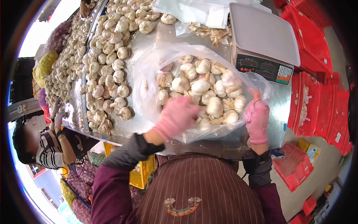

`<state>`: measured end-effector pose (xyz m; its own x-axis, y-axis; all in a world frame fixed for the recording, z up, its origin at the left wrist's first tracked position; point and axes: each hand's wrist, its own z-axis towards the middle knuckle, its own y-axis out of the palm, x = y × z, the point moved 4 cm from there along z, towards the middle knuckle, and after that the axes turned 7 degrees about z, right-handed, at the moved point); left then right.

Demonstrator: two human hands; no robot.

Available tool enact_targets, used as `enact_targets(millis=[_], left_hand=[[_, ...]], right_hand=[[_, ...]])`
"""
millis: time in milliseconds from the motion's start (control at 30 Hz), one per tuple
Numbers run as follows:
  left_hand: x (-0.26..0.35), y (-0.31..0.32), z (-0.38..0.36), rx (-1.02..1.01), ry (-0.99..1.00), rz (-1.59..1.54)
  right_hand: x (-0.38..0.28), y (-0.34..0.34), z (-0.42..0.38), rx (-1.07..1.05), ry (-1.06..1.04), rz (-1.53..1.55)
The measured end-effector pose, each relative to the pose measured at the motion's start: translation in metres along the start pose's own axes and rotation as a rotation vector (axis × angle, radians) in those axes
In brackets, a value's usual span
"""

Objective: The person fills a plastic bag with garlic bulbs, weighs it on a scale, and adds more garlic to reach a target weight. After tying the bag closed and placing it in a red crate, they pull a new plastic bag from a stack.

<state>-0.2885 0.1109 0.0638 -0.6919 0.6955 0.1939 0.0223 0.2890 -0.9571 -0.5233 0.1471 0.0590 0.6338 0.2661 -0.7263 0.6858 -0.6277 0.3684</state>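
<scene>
A clear plastic bag [145,74] lies open on the metal table, filled with garlic bulbs [200,86]. My left hand [178,116], in a pink glove, is over the lower left part of the bag's opening, beside the bulbs; motion smears its fingers. At the bag's right edge is my right hand [257,117], also in a pink glove, with its fingers closed on the plastic. Loose garlic bulbs [118,65] are heaped on the table left of the bag.
A digital scale [264,37] stands at the back right, beside plastic sheets [201,15] and dry garlic skins [214,34]. Red crates [317,108] line the right side. A co-worker [48,145] is at the left near more garlic. The table's front edge [115,139] runs before me.
</scene>
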Motion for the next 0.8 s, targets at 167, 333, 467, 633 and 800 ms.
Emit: enact_targets(millis=[167,333,467,633,800], left_hand=[[-0.059,-0.02,-0.038,0.064,-0.27,0.36],[0.136,-0.023,0.012,0.005,0.551,-0.152],[0.228,0.088,0.081,0.155,0.42,-0.627],[0.216,0.054,0.07,0.074,0.437,-0.227],[0.084,-0.036,-0.005,0.62,0.103,-0.013]], right_hand=[[-0.006,-0.007,-0.002,-0.056,-0.002,0.01],[-0.017,0.003,0.003,-0.279,0.259,-0.131],[-0.018,0.0,0.004,-0.268,0.177,-0.41],[-0.017,-0.01,0.001,-0.182,0.186,-0.301],[-0.016,-0.01,-0.003,-0.171,0.262,-0.132]])
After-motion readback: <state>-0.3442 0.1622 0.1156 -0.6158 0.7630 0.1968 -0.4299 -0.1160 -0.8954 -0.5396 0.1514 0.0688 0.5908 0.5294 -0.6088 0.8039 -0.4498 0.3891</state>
